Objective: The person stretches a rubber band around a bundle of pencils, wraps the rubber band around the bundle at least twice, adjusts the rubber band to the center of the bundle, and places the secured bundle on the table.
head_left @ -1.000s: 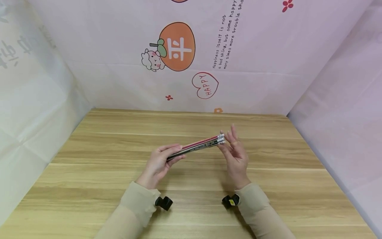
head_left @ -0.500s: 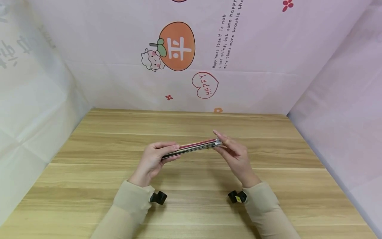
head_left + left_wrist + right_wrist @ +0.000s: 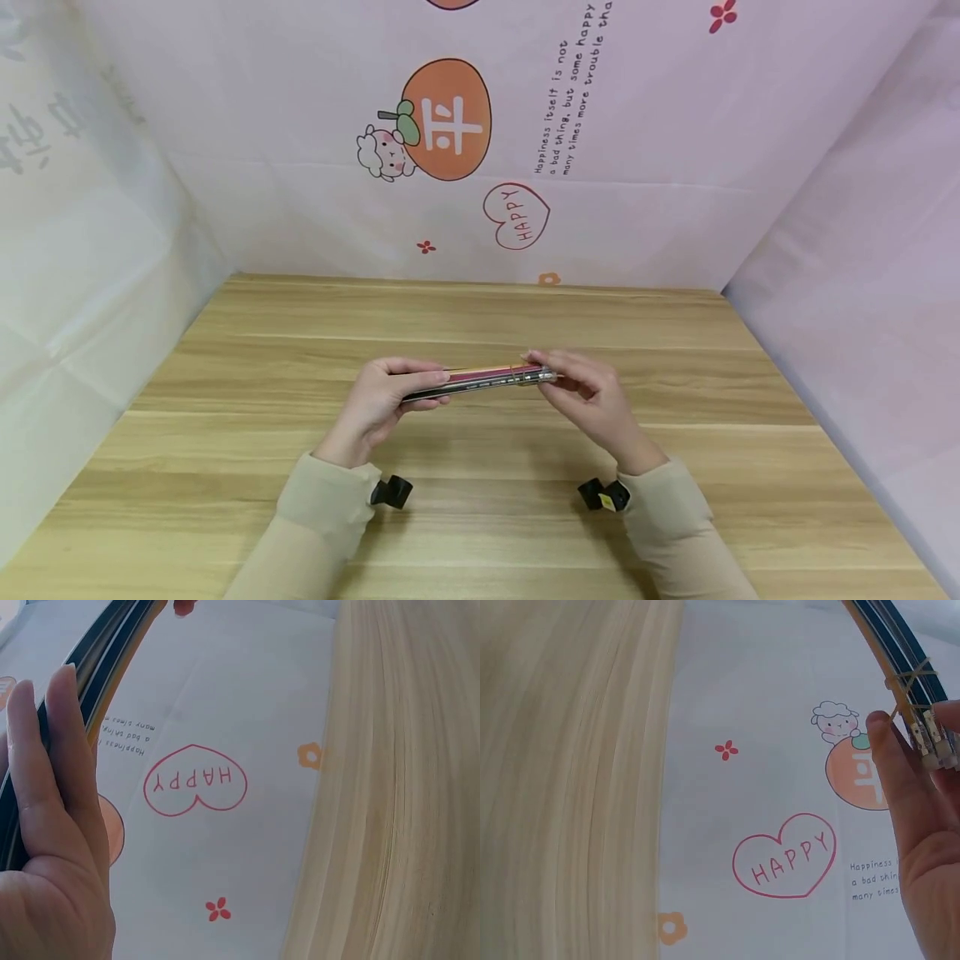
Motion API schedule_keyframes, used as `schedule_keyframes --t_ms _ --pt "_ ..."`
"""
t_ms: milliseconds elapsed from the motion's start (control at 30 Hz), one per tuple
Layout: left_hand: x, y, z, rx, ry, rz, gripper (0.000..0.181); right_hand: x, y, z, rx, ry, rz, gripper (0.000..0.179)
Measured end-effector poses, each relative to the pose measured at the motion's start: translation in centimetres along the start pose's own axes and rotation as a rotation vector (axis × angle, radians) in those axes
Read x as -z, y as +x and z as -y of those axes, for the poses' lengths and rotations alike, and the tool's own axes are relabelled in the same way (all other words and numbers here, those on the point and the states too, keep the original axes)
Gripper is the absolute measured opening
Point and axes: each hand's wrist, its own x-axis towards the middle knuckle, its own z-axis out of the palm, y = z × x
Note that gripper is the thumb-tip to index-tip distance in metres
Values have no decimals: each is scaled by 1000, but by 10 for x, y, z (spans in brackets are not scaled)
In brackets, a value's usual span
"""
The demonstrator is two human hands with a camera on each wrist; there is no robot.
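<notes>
Above the table, my left hand (image 3: 378,402) grips a bundle of pencils (image 3: 483,379) by its left part, thumb on top and fingers beneath. The pencils have dark, red and yellow sides. A thin rubber band (image 3: 911,679) is wound crosswise near their eraser ends (image 3: 934,754). My right hand (image 3: 592,400) is bent around that end, its thumb and fingers pinching at the band. In the right wrist view, a strand of the band runs to a fingertip (image 3: 880,724). The left wrist view shows the left fingers (image 3: 64,712) along the pencils' underside.
A wood-grain table (image 3: 480,533) lies beneath both hands. Behind it rises a white printed cloth (image 3: 637,225) with a heart and an orange fruit. Plain cloth sides (image 3: 847,250) stand left and right. Each cuff bears a small black camera (image 3: 393,492).
My right hand has closed in on the eraser end, its raised fingers coming down around it. The pencil bundle has tilted nearer level and dropped slightly. My left hand keeps its grip, shifted slightly left.
</notes>
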Motion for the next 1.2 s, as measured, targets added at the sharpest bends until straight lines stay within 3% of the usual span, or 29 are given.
schedule_keyframes --t_ms 267,533,700,933,1067,1200 --pt "1 -1 -1 -4 61 40 12 9 -3 2 -183 235 74 30" --pt "-2 -4 -3 -27 67 40 9 7 -1 5 -273 334 7 24" --pt "-2 -4 -3 -32 99 61 8 4 -1 6 -309 362 -62 19" --pt "-1 -3 -1 -52 85 70 16 5 -1 3 -297 305 -112 27" --pt "0 -3 -1 -62 71 100 18 7 -1 0 -307 314 -57 29" --pt "-1 -2 0 -60 92 131 17 8 -1 -2 -370 310 17 35"
